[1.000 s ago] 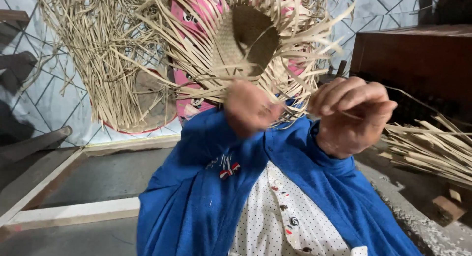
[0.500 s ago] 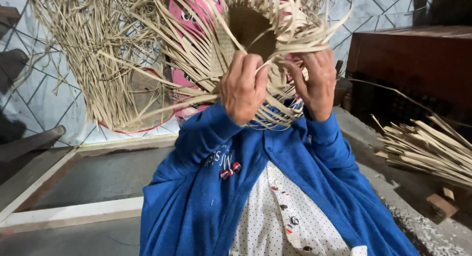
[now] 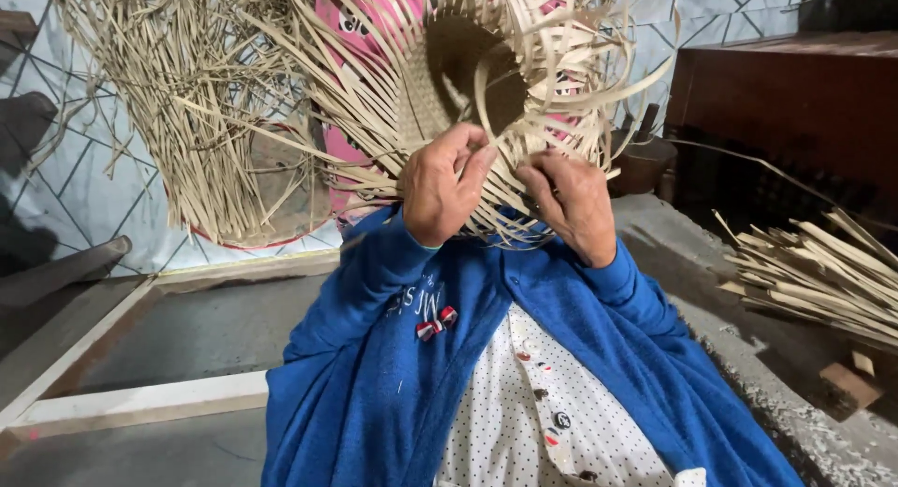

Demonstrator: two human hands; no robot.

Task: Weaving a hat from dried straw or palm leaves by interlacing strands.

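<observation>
Clothing: blue cardigan (image 3: 374, 356) open over a white dotted shirt (image 3: 533, 412), nearest to the viewer at the lower middle of the frame.

Left hand: the left hand (image 3: 447, 189) is raised before the chest, fingers curled and closed on pale strips at the near edge of the woven piece. Half a second earlier it lay flatter against the weave; it now pinches.

Right hand: the right hand (image 3: 572, 202) sits just beside the left, fingertips bent in and gripping strips at the same edge. A second ago it was held off to the person's right, well apart from the weave; it has come in to meet the work.

Work piece: half-woven straw hat (image 3: 486, 85), held up between both hands, hollow crown facing the viewer, loose strip ends fanning out all round.

Assessment: both hands back on one edge suggests the next strip is being worked in; weaving looks well short of done, given the many free ends.

Floor: grey concrete floor (image 3: 187, 328) with pale timber rails (image 3: 140, 403) at the left.

Right side: bundle of cut straw strips (image 3: 823, 276) lying below a dark wooden cabinet (image 3: 786, 103).

Far: large hanging mass of loose straw (image 3: 187, 103) against a tiled wall (image 3: 56, 197); a pink object (image 3: 351, 29) behind the hat, kind not clear.
</observation>
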